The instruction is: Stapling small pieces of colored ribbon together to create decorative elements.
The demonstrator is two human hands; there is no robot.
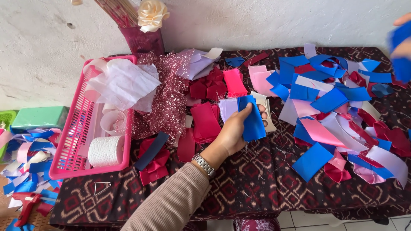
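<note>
My left hand [231, 133], with a silver watch on the wrist, is closed around a folded stack of blue fabric pieces [252, 122], held just above the dark patterned tablecloth [257, 179]. Small stacks of lilac, cream and pink pieces [233, 83] lie right behind it. My right hand [403, 47] shows only partly at the top right edge, blurred, gripping another blue fabric piece [401, 64]. Below it spreads a loose heap of blue, pink, white and crimson fabric cuts [338, 111].
A pink plastic basket [68, 167] at the left holds white paper and ribbon rolls. Glittery crimson mesh [165, 94] lies beside it, a dark red vase [143, 40] stands behind. A red bow with a navy strip [152, 160] sits near the front. A red glue gun [25, 205] and scraps lie on the floor.
</note>
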